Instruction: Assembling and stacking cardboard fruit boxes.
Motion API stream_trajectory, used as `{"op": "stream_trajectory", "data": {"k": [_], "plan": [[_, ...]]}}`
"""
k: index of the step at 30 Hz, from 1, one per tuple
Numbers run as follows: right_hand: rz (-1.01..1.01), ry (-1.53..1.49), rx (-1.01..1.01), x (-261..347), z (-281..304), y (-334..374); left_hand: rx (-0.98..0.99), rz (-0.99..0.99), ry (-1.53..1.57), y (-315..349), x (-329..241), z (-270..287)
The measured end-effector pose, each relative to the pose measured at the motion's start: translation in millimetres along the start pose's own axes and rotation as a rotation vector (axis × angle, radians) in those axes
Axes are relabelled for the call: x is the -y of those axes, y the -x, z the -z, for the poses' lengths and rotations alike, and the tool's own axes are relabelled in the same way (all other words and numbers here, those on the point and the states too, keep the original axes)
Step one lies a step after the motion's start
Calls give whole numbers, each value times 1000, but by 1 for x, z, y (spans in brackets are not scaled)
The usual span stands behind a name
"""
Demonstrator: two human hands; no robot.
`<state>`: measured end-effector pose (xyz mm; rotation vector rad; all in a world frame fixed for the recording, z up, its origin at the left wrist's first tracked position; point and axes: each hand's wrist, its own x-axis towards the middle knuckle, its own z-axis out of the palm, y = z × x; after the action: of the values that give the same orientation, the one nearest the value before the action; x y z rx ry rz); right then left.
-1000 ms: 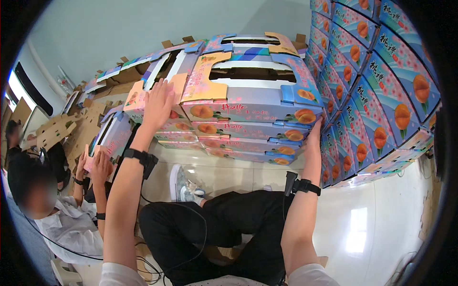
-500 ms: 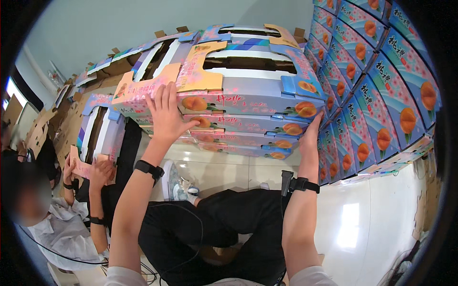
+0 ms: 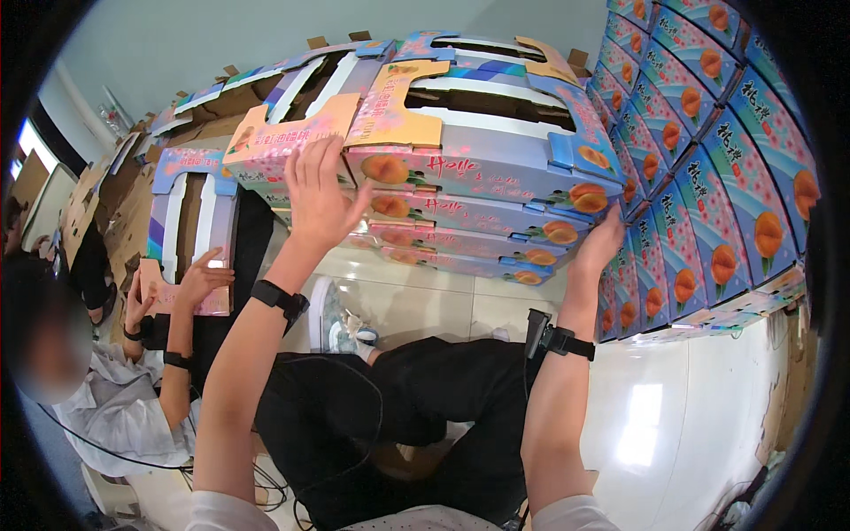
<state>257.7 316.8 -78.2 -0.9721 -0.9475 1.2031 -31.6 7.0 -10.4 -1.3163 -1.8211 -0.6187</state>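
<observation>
A stack of several pink-and-blue cardboard fruit boxes with peach pictures stands before me. Its top box (image 3: 496,181) has cut-out openings and orange and blue end flaps. My left hand (image 3: 323,195) is open, fingers spread, at the front where the top box meets the neighbouring pink box (image 3: 266,168). Whether its fingertips press on the cardboard I cannot tell. At the stack's right front corner, my right hand (image 3: 604,237) lies along the side with fingers stretched out, partly hidden between the stack and the boxes to the right.
A tall wall of matching boxes (image 3: 699,190) rises on the right. To the left, a seated person (image 3: 124,398) handles a similar box (image 3: 190,234) on their lap. More boxes (image 3: 217,115) with raised flaps stand behind, against the pale wall (image 3: 221,35). White tiled floor (image 3: 682,416) lies below.
The stack and both my hands appear slightly further right and higher in view. The other person's box now stands straighter, and that person's nearer hand has opened its fingers.
</observation>
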Motion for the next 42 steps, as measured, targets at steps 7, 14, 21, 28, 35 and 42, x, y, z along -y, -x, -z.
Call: {"op": "stream_trajectory", "data": {"k": [7,14,21,28,35,42], "plan": [[534,247,-207,54,-24,68,788,427,-53,-43,-11,35],[591,515,174,75,-38,97,1189,386,-123,-74,-19,46],[736,967,486,96,-39,111,1292,403,-71,-37,-17,2],[542,989,419,38,-34,109,939,631,174,44,-21,15],[507,879,284,-11,-36,92,871,907,116,81,26,-17],[610,450,189,-14,-56,98,676,954,212,67,57,-45]]}}
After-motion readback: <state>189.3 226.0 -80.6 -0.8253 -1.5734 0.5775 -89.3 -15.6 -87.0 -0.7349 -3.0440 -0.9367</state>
